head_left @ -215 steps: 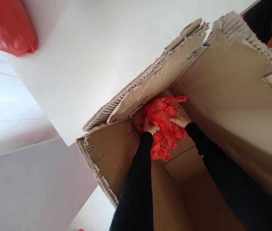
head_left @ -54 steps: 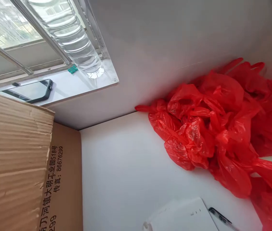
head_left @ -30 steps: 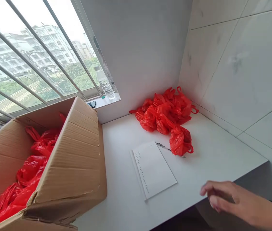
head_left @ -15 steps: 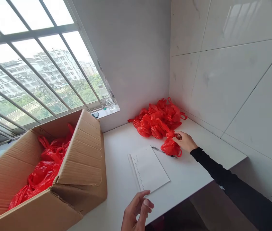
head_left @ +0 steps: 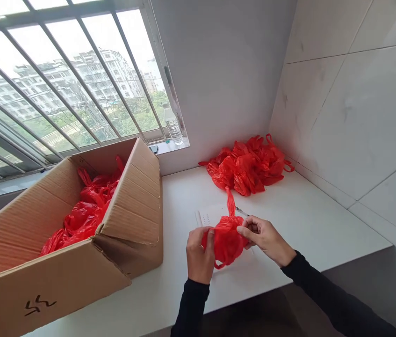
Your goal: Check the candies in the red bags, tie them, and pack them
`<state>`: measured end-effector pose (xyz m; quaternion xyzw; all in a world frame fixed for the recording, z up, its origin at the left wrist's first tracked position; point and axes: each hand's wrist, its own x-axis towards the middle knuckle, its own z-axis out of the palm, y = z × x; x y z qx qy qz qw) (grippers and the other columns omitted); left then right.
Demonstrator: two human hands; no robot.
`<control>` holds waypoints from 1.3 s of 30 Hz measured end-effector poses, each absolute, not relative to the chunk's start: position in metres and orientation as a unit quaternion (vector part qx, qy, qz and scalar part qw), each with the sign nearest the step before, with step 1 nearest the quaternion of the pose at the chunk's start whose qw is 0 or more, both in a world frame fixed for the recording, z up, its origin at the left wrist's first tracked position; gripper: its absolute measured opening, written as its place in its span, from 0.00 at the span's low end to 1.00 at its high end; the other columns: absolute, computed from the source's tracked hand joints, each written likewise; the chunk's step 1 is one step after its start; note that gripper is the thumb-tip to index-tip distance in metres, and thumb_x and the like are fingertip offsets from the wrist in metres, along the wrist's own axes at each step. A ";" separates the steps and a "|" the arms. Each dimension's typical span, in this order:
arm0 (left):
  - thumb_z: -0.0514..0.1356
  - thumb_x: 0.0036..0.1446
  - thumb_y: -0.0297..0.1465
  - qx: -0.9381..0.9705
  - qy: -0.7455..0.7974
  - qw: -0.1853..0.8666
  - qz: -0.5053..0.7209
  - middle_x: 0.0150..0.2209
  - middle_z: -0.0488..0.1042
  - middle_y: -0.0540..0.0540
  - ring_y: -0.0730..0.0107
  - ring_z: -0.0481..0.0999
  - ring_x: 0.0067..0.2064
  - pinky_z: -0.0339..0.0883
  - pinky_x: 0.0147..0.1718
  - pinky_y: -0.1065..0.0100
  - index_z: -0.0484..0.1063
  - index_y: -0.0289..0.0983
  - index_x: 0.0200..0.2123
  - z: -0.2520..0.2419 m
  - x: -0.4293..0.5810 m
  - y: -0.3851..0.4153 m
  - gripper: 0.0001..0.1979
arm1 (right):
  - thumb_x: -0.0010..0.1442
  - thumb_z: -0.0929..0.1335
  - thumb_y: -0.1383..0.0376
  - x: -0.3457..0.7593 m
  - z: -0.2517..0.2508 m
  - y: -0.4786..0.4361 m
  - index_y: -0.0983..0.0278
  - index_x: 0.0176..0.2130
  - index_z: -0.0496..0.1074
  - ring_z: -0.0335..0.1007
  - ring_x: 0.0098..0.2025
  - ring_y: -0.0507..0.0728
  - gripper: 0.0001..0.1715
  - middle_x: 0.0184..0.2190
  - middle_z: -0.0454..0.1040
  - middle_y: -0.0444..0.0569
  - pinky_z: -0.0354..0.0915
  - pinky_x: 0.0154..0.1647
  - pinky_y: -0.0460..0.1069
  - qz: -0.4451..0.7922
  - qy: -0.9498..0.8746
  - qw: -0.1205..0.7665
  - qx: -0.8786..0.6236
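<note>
Left hand [head_left: 199,255], right hand [head_left: 263,239]: we pinch red bag [head_left: 228,247] at opposite sides with fingertips. Red bag held between our hands, over notebook [head_left: 206,214] on table [head_left: 324,224], nearer us than bag pile [head_left: 247,166].

Indoors, kind unclear | barred window [head_left: 73,82] | tiled wall [head_left: 355,117] | white counter [head_left: 319,227]

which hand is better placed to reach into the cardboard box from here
Likely the left hand: it holds the side of the red bag nearer the cardboard box, while the right hand holds the farther side.
</note>
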<state>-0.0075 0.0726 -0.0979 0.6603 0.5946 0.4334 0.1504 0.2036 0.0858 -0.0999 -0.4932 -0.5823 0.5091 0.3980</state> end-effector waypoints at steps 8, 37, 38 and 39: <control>0.54 0.62 0.25 0.718 0.559 0.117 0.397 0.58 0.72 0.42 0.56 0.67 0.61 0.64 0.58 0.49 0.67 0.41 0.60 -0.098 -0.021 0.064 0.23 | 0.63 0.69 0.55 0.198 -0.101 0.085 0.59 0.45 0.72 0.67 0.50 0.63 0.14 0.46 0.73 0.51 0.64 0.55 0.62 0.335 -0.675 0.370 -0.543; 0.62 0.62 0.36 0.708 0.563 0.084 0.417 0.61 0.69 0.39 0.52 0.64 0.63 0.60 0.61 0.50 0.61 0.42 0.65 -0.099 -0.012 0.068 0.29 | 0.66 0.67 0.55 0.216 -0.097 0.080 0.59 0.66 0.56 0.58 0.62 0.65 0.35 0.61 0.66 0.54 0.60 0.63 0.63 0.133 -0.755 0.332 -0.549; 0.63 0.61 0.37 0.717 0.567 0.076 0.399 0.58 0.72 0.38 0.51 0.67 0.60 0.61 0.59 0.48 0.61 0.41 0.65 -0.099 -0.008 0.075 0.30 | 0.66 0.67 0.56 0.212 -0.098 0.084 0.60 0.66 0.57 0.60 0.60 0.65 0.34 0.59 0.68 0.55 0.60 0.62 0.64 0.123 -0.758 0.329 -0.550; 0.63 0.61 0.38 0.715 0.578 0.073 0.387 0.54 0.74 0.38 0.51 0.69 0.56 0.62 0.57 0.47 0.62 0.39 0.64 -0.100 -0.005 0.083 0.30 | 0.67 0.66 0.58 0.210 -0.100 0.088 0.61 0.66 0.58 0.63 0.57 0.65 0.32 0.55 0.71 0.55 0.61 0.61 0.65 0.117 -0.760 0.324 -0.550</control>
